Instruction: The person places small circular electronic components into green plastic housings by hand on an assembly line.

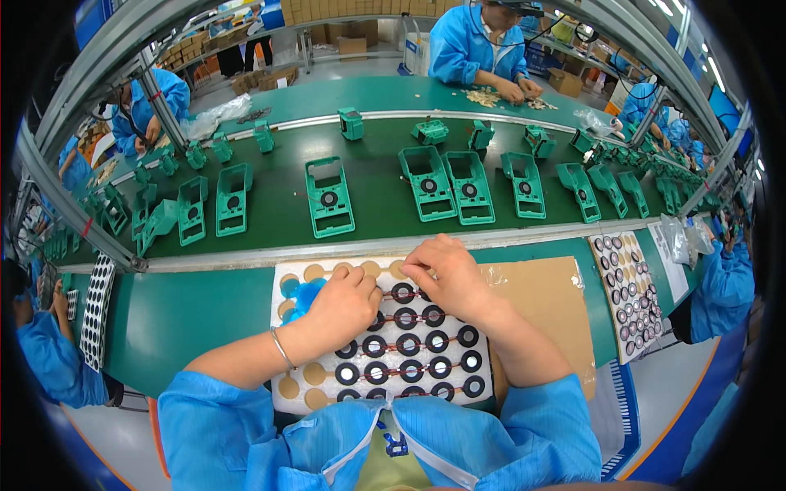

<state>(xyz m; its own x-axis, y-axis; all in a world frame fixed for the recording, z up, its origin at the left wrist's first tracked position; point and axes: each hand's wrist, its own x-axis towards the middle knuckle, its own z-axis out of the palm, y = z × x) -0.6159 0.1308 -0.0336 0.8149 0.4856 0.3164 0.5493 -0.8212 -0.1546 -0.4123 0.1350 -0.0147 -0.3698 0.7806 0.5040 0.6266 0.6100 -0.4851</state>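
Observation:
A white foam tray with round pockets lies in front of me, holding several black ring-shaped parts. My left hand rests on the tray's upper left, fingers curled, beside some blue round film pieces. My right hand is at the tray's top edge, fingertips pinched near a black ring. Whether either hand actually holds a part is hidden by the fingers.
A brown cardboard sheet lies right of the tray. Beyond it runs a dark green conveyor with several green plastic housings. Another ring tray sits at right. People in blue coats work across and on both sides.

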